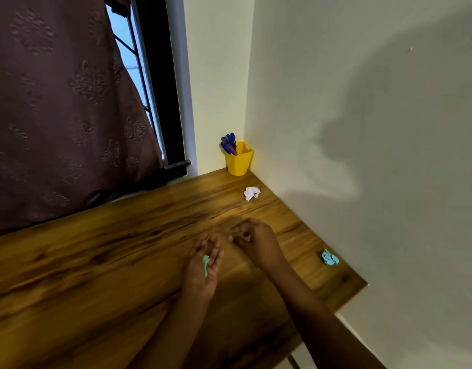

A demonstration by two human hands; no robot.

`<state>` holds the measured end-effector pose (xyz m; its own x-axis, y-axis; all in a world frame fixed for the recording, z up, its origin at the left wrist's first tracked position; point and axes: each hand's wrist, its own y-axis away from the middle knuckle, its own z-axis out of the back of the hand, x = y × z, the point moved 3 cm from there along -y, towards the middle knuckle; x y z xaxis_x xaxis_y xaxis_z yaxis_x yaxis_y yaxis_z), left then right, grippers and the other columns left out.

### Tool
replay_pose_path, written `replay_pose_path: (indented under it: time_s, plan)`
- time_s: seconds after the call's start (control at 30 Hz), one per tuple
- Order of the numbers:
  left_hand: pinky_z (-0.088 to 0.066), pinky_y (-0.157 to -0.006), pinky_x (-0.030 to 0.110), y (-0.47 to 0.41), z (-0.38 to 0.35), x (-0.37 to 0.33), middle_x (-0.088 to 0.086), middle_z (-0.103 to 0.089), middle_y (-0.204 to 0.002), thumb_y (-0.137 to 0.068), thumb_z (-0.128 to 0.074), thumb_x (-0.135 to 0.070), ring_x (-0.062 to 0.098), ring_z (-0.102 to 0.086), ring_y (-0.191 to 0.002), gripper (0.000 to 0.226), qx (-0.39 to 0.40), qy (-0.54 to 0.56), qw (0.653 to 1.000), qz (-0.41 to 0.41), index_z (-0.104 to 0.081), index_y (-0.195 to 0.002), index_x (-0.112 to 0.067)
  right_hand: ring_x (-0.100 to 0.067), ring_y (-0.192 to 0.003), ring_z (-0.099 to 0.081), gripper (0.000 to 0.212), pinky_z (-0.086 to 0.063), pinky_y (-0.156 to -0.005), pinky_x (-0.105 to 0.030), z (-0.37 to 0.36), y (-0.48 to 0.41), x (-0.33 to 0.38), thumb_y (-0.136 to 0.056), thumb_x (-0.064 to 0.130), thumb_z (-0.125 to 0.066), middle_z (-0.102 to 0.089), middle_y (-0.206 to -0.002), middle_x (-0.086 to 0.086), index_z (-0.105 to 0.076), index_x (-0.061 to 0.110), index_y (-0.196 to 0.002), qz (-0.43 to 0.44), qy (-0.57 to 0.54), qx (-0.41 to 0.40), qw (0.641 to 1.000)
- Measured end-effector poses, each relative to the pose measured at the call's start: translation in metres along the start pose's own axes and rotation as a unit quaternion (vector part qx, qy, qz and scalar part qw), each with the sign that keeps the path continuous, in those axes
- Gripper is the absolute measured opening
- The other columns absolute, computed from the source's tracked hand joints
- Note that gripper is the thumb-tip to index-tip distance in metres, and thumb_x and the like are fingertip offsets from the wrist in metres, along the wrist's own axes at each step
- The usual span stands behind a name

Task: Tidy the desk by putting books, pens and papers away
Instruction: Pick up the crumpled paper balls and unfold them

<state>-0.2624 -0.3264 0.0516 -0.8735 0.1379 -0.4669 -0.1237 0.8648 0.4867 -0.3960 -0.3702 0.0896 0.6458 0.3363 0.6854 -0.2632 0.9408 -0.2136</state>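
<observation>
Evidently gathering scraps: left hand (196, 275) carries a green scrap (206, 264) on its relaxed palm; right hand (256, 241) is curled, contents unclear; the far white wad (252, 193) is probably next.

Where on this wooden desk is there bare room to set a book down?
The broad left half of the wooden desk, from the brown curtain to the left hand, lies bare. The right end is crowded: yellow pen cup, white crumpled paper, blue crumpled paper, right hand.
</observation>
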Motion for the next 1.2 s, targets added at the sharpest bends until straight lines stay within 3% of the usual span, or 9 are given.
replay_pose_path:
  time_s: [0.17, 0.37, 0.53, 0.7, 0.83, 0.97, 1.07, 1.17, 1.2]
  plan:
    - [-0.057, -0.057, 0.021, -0.027, -0.019, 0.005, 0.007, -0.071, -0.092, -0.097, -0.043, -0.007, 0.011, -0.072, -0.071, 0.017, -0.015, -0.005, 1.000, -0.009, -0.059, -0.098, -0.013, -0.028, -0.112, -0.055, 0.039, -0.045, -0.092, -0.032, 0.006, -0.094, -0.078, -0.086, 0.021, -0.059, -0.057, -0.126, -0.010, -0.057, 0.016, -0.125, -0.103, 0.119, -0.013, 0.987]
    - [-0.054, -0.052, 0.015, -0.053, -0.035, 0.023, -0.003, -0.073, -0.070, -0.097, -0.047, -0.028, 0.004, -0.069, -0.062, 0.020, -0.037, -0.026, 0.999, -0.023, -0.062, -0.094, -0.015, -0.032, -0.132, -0.034, 0.048, -0.034, -0.105, -0.047, -0.014, -0.136, -0.118, -0.097, 0.030, -0.038, -0.024, -0.154, -0.006, -0.028, 0.026, -0.144, -0.087, 0.238, 0.059, 0.966]
    - [-0.056, -0.054, 0.018, -0.066, -0.035, 0.036, -0.001, -0.074, -0.071, -0.095, -0.043, -0.043, 0.007, -0.070, -0.064, 0.036, -0.037, 0.011, 0.999, -0.023, -0.062, -0.096, -0.012, -0.028, -0.119, -0.045, 0.039, -0.041, -0.091, -0.038, -0.002, -0.145, -0.125, -0.095, 0.022, -0.043, -0.045, -0.135, -0.007, -0.043, 0.019, -0.133, -0.035, 0.279, 0.025, 0.959]
    - [-0.059, -0.066, 0.027, -0.070, -0.036, 0.047, 0.004, -0.075, -0.089, -0.095, -0.041, -0.045, 0.014, -0.072, -0.081, 0.041, -0.011, 0.061, 0.998, -0.020, -0.062, -0.101, -0.010, -0.028, -0.118, -0.048, 0.042, -0.041, -0.085, -0.034, 0.004, -0.148, -0.113, -0.091, 0.017, -0.048, -0.052, -0.130, -0.010, -0.044, 0.011, -0.132, 0.044, 0.272, 0.059, 0.959]
    - [-0.055, -0.081, 0.036, -0.067, -0.032, 0.052, 0.008, -0.071, -0.108, -0.094, -0.042, -0.046, 0.018, -0.064, -0.105, 0.042, -0.006, 0.077, 0.996, -0.037, -0.063, -0.104, -0.010, -0.025, -0.100, -0.058, 0.028, -0.034, -0.070, -0.023, 0.007, -0.125, -0.102, -0.084, 0.024, -0.064, -0.062, -0.109, -0.008, -0.060, 0.010, -0.108, 0.024, 0.167, 0.072, 0.983]
    - [-0.051, -0.086, 0.037, -0.061, -0.033, 0.056, 0.005, -0.066, -0.115, -0.093, -0.040, -0.048, 0.018, -0.061, -0.106, 0.043, 0.028, 0.083, 0.996, -0.024, -0.062, -0.108, -0.014, -0.012, -0.078, -0.060, 0.012, -0.041, -0.065, -0.022, 0.033, -0.071, -0.076, -0.077, 0.021, -0.071, -0.068, -0.089, 0.001, -0.066, 0.016, -0.087, -0.041, 0.005, -0.034, 0.999]
    - [-0.057, -0.073, 0.034, -0.054, -0.033, 0.063, 0.010, -0.067, -0.113, -0.081, -0.056, -0.047, 0.022, -0.069, -0.087, 0.042, 0.060, 0.091, 0.994, 0.007, -0.072, -0.100, -0.014, -0.011, -0.088, -0.062, 0.024, -0.047, -0.076, -0.019, 0.017, -0.019, -0.038, -0.083, 0.031, -0.057, -0.069, -0.102, 0.001, -0.071, 0.018, -0.098, 0.028, 0.025, 0.023, 0.999]
    - [-0.042, -0.102, 0.028, -0.034, -0.038, 0.070, 0.015, -0.063, -0.121, -0.066, -0.074, -0.056, 0.024, -0.059, -0.114, 0.066, 0.182, 0.065, 0.979, 0.071, -0.072, -0.104, -0.001, -0.012, -0.084, -0.068, 0.036, -0.053, -0.067, -0.016, -0.013, 0.024, -0.022, -0.079, 0.041, -0.042, -0.072, -0.095, 0.007, -0.073, 0.029, -0.092, 0.100, 0.118, 0.001, 0.988]
    - [-0.047, -0.095, 0.025, -0.031, -0.034, 0.075, 0.012, -0.069, -0.111, -0.049, -0.085, -0.058, 0.020, -0.064, -0.106, 0.070, 0.188, 0.035, 0.979, 0.067, -0.076, -0.094, -0.004, -0.010, -0.088, -0.066, 0.036, -0.051, -0.068, -0.014, -0.015, 0.030, -0.020, -0.081, 0.042, -0.040, -0.070, -0.096, 0.010, -0.073, 0.032, -0.093, 0.094, 0.135, -0.002, 0.986]
